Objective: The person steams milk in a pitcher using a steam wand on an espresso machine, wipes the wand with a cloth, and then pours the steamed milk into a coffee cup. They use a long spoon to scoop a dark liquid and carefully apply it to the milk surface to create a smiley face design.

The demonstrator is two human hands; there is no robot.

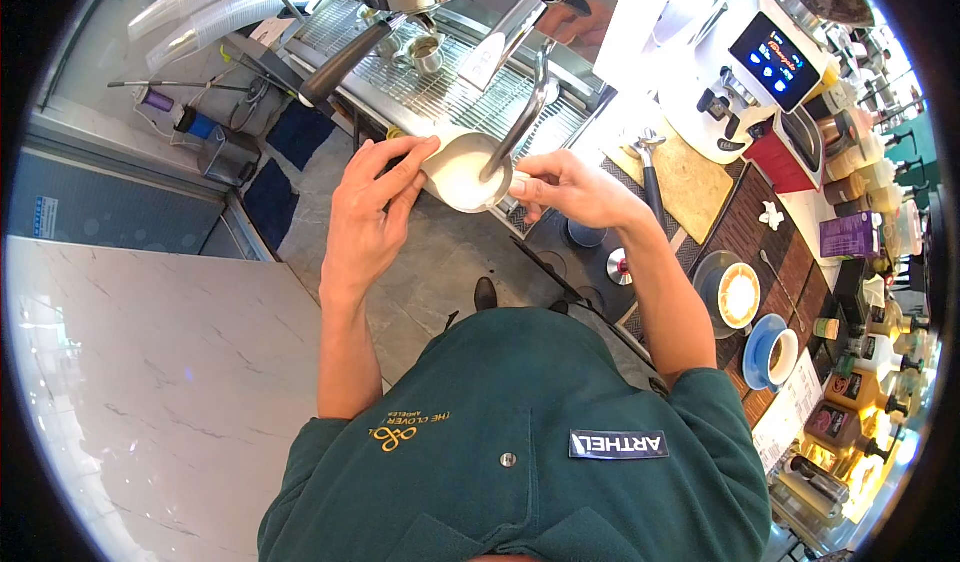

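A metal milk pitcher (466, 179) with white milk in it is held in front of me, beyond the edge of the espresso machine's drip tray. My left hand (379, 202) lays its fingers against the pitcher's left side. On the right, my right hand (564, 187) grips the pitcher at its handle side. The espresso machine's steam wand (529, 111) reaches down with its tip in the milk. A portafilter with a black handle (345, 63) is locked in the machine, and a small metal cup (426, 54) stands under its spout on the drip tray (480, 104).
Right of the machine lie a loose portafilter (651, 175) and a tamper (619, 266). A filled latte cup (738, 295) and a blue saucer with a cup (766, 352) stand on the wooden counter. A coffee grinder (705, 89) and a purple carton (850, 234) stand farther right.
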